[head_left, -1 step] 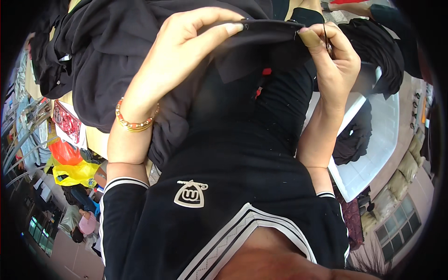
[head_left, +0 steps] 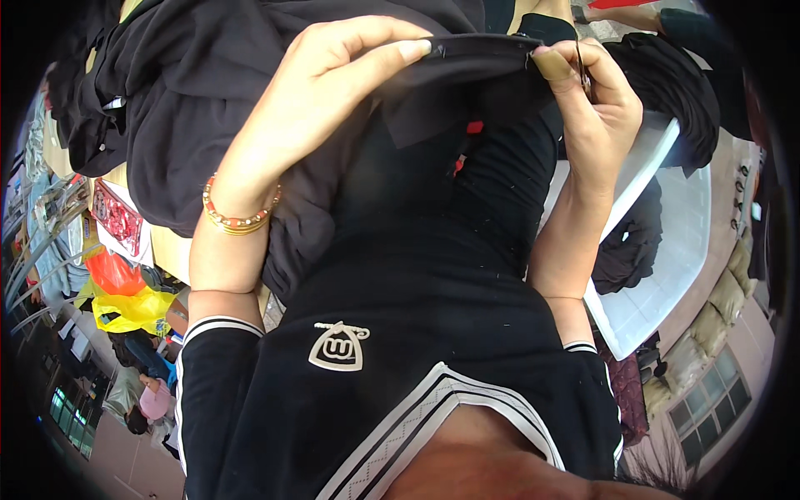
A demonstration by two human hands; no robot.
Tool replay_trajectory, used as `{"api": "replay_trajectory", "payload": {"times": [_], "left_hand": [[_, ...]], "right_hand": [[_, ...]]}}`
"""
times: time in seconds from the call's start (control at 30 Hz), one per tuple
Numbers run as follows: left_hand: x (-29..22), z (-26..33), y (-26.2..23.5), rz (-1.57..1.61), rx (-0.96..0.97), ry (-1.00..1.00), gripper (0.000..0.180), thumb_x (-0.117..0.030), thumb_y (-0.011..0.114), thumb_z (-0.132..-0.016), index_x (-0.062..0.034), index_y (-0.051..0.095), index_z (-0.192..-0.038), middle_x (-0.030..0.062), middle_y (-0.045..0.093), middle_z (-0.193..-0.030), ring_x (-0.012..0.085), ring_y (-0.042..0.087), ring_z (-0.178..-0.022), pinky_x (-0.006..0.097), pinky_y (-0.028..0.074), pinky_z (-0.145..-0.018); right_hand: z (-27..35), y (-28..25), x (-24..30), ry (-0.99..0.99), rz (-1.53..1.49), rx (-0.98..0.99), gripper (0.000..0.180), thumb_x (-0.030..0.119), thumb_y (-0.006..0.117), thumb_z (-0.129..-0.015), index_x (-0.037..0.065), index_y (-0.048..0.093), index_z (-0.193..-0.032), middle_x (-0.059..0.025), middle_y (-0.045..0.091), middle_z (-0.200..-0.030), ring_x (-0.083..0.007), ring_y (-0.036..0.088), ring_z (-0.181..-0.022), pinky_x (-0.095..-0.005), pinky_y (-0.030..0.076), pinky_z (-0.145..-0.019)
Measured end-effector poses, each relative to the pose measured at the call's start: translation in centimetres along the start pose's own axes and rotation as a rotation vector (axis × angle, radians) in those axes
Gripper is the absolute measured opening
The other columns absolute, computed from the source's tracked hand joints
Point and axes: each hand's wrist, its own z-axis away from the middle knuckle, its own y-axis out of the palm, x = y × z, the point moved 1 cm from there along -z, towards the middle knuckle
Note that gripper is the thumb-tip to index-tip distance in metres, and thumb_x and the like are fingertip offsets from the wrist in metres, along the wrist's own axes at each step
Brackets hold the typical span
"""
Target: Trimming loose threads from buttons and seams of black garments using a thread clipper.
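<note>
A dark garment (head_left: 487, 52) is stretched between my hands at the top of the view, its edge running almost level. My left hand (head_left: 329, 83) pinches that edge between thumb and fingers on the left. At the other end my right hand (head_left: 602, 108) grips the edge with its thumb, which wears a tan fingertip cover (head_left: 552, 65). Inside the curled right fingers sits a thin dark metal tool (head_left: 584, 79); its kind is mostly hidden. Small pale thread ends show along the edge. Below it the fabric hangs down over my lap.
A large heap of dark cloth (head_left: 192, 125) covers the table at the left. White bins (head_left: 692, 242) stand at the right, with dark cloth (head_left: 629, 242) inside. At far left are a yellow plastic bag (head_left: 137, 310) and a red bag (head_left: 115, 273). Another person (head_left: 154, 400) is lower left.
Almost nothing differs. My left hand has shifted very slightly left along the garment's edge; both hands keep their grip.
</note>
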Motion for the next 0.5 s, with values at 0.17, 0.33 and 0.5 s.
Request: {"api": "replay_trajectory", "payload": {"times": [0.17,0.33,0.5], "left_hand": [[0.4,-0.1,-0.2,0.123,0.016,0.042,0.024,-0.012,0.058,-0.099,0.0051,0.067,-0.113,0.0041,0.07,-0.104,0.0097,0.062,-0.101,0.022,0.045,-0.094],[1.3,-0.2,0.1,0.07,-0.068,0.086,0.024,-0.014,0.058,-0.099,0.0035,0.068,-0.112,0.0037,0.069,-0.104,0.0097,0.062,-0.1,0.022,0.045,-0.094],[1.7,-0.3,0.3,0.121,-0.101,0.095,0.024,-0.014,0.058,-0.099,0.0029,0.068,-0.114,0.0042,0.07,-0.105,0.01,0.062,-0.101,0.022,0.045,-0.094]], "right_hand": [[-0.3,0.7,-0.7,-0.109,0.151,-0.03,0.012,0.004,0.078,-0.081,-0.002,0.068,-0.086,0.0016,0.055,-0.072,-0.0051,0.05,-0.066,-0.0197,0.038,-0.059],[0.0,2.1,1.4,-0.183,0.306,0.071,0.035,0.009,0.081,-0.078,0.004,0.07,-0.112,-0.0002,0.057,-0.091,-0.0078,0.054,-0.078,-0.0202,0.042,-0.068],[0.7,3.2,0.6,-0.346,0.332,0.063,0.039,0.012,0.085,-0.072,0.012,0.075,-0.11,-0.0036,0.061,-0.083,-0.0113,0.059,-0.067,-0.0223,0.047,-0.056]]}}
